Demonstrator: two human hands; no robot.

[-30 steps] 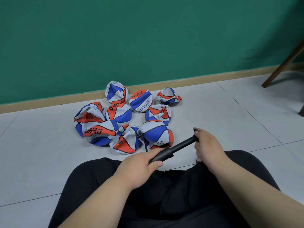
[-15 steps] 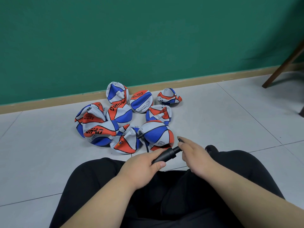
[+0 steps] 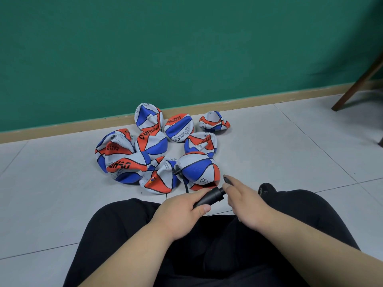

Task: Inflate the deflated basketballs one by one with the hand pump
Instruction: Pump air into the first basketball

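Observation:
I sit on the floor with a black hand pump (image 3: pixel 211 196) held over my lap. My left hand (image 3: pixel 182 212) grips the pump's barrel. My right hand (image 3: pixel 246 201) holds the handle, which is pushed in close to the barrel. A thin black hose (image 3: pixel 184 181) runs from the pump to the rounder red, white and blue basketball (image 3: pixel 199 168) just in front of my hands. Several crumpled, deflated basketballs (image 3: pixel 124 160) of the same colours lie behind and to the left of it.
The balls lie on pale floor tiles (image 3: pixel 290 152) near a tan baseboard (image 3: pixel 62 127) below a green wall. A brown chair leg (image 3: pixel 356 85) slants down at the far right. My black-trousered legs (image 3: pixel 228 255) fill the lower frame, with a dark foot (image 3: pixel 267 188) beside my right hand.
My right hand has pushed the pump handle in towards the barrel, so the extended rod no longer shows. My left hand stays on the barrel. The connected ball looks slightly rounder.

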